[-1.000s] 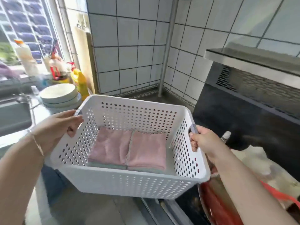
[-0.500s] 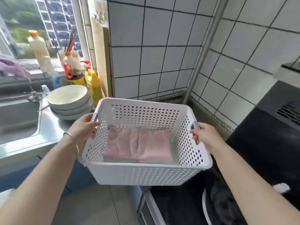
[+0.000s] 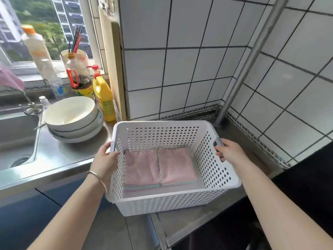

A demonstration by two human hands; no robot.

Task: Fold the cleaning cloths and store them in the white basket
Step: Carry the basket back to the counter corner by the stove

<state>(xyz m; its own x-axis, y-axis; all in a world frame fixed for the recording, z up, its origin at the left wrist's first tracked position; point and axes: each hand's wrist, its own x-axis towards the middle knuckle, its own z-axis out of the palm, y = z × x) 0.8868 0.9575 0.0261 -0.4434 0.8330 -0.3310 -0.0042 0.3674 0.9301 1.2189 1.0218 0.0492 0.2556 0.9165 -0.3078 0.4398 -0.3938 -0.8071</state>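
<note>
Near edge: white basket (image 3: 173, 201) sits over the front lip of the steel tabletop (image 3: 59, 156), its near wall overhanging the edge — can't tell if the base is fully down or just above the surface. Both hands are on it because the handles are at the two ends; a two-sided hold keeps it level so the contents don't slide.

Left hand (image 3: 106, 157) curls round the left grey handle, fingers over the rim, thumb on the outside wall. Right hand (image 3: 228, 150) grips the right handle the same way, fingers wrapped through the slot. Neither holds anything else.

Inside: folded cleaning cloths (image 3: 158, 166) in two pink stacks side by side, flat on the floor of the basket, touching along the centre seam, with teal edges showing underneath. Laid flat and paired, they fill the base without toppling. Folding and storing look done — my read is the remaining step is parking the basket in the tiled corner.

Further left: stacked bowls (image 3: 72, 120) just beside the basket's far-left corner, so clearance there is tight. Yellow bottle (image 3: 104, 98) behind them, sink (image 3: 18, 139) at far left.
</note>
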